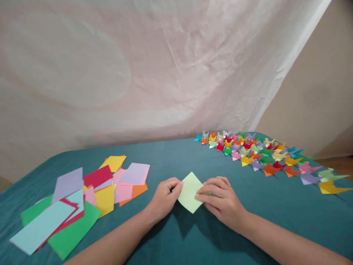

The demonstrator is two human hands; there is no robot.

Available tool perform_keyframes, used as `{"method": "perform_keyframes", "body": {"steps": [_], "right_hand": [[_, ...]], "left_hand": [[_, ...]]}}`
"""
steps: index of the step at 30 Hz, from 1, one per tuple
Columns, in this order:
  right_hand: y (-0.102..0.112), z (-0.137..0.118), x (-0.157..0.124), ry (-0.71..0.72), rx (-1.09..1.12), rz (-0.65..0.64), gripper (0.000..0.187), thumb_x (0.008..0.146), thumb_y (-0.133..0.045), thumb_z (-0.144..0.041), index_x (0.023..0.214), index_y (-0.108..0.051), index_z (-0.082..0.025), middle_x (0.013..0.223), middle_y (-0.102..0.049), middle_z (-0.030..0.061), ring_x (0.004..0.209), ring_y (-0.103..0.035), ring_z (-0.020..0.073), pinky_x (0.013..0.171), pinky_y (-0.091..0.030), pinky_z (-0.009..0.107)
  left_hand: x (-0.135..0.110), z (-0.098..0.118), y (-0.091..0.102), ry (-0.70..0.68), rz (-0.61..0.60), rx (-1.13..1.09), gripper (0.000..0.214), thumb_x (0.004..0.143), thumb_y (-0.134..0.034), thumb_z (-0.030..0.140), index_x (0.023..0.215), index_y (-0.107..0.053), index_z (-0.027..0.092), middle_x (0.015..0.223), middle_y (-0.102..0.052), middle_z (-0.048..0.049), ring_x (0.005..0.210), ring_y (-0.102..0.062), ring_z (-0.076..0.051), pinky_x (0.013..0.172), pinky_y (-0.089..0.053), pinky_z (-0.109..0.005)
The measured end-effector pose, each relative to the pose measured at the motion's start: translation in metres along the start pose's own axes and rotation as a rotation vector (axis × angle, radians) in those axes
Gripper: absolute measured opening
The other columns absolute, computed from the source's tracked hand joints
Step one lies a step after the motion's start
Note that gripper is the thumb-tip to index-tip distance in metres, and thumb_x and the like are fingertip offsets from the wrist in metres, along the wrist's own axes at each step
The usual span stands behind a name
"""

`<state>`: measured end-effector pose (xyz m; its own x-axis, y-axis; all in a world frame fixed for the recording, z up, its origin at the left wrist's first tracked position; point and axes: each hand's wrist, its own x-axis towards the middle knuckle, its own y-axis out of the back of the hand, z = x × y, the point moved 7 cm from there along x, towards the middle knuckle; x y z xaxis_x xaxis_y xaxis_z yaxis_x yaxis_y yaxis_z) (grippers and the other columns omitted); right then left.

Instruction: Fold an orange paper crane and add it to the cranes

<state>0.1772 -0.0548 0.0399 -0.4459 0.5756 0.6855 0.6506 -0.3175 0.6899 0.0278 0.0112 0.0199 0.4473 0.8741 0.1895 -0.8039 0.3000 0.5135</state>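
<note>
A pale green square of origami paper (190, 194) is held up between my two hands, turned so that one corner points up and one down. My left hand (166, 194) pinches its left corner between thumb and curled fingers. At the right corner, my right hand (223, 200) grips the sheet, with its fingers lying over the front edge. The paper is above the table and casts a shadow below it. The thumb of my right hand is mostly hidden behind the sheet.
A loose pile of coloured paper sheets (71, 235) spreads over the left of the teal-covered table (165, 158). Rows of small folded paper birds (246, 160) stand along the back right. A pale cloth (154, 66) hangs behind the table.
</note>
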Motion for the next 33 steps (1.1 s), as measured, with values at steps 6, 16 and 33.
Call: {"method": "perform_keyframes", "body": {"steps": [6,16,33], "right_hand": [[-0.013,0.032,-0.004,-0.287,0.149,-0.109,0.013,0.088,-0.053,-0.023,0.088,-0.066,-0.023,0.08,-0.068,0.0011,0.079,-0.056,0.0165,0.075,-0.04,0.033],[-0.02,0.043,-0.007,-0.507,0.305,-0.189,0.03,0.091,-0.045,-0.029,0.066,-0.058,-0.019,0.066,-0.058,0.0006,0.07,-0.052,0.0156,0.07,-0.038,0.03],[-0.029,0.047,-0.008,-0.503,0.259,-0.238,0.024,0.088,-0.051,-0.025,0.066,-0.057,-0.019,0.079,-0.061,0.0008,0.078,-0.052,0.0151,0.075,-0.037,0.03]], "left_hand": [[-0.003,0.005,0.002,-0.079,0.02,0.022,0.029,0.091,-0.042,0.028,0.116,-0.055,0.021,0.114,-0.057,-0.0054,0.104,-0.051,-0.017,0.09,-0.039,-0.029],[-0.001,0.003,-0.007,-0.164,-0.037,0.237,0.023,0.086,-0.053,0.027,0.067,-0.062,0.018,0.084,-0.064,-0.0015,0.086,-0.054,-0.016,0.082,-0.038,-0.03],[-0.005,0.006,-0.009,-0.168,-0.041,0.357,0.013,0.084,-0.053,0.025,0.091,-0.063,0.021,0.095,-0.062,-0.0043,0.094,-0.053,-0.02,0.086,-0.04,-0.036]]}}
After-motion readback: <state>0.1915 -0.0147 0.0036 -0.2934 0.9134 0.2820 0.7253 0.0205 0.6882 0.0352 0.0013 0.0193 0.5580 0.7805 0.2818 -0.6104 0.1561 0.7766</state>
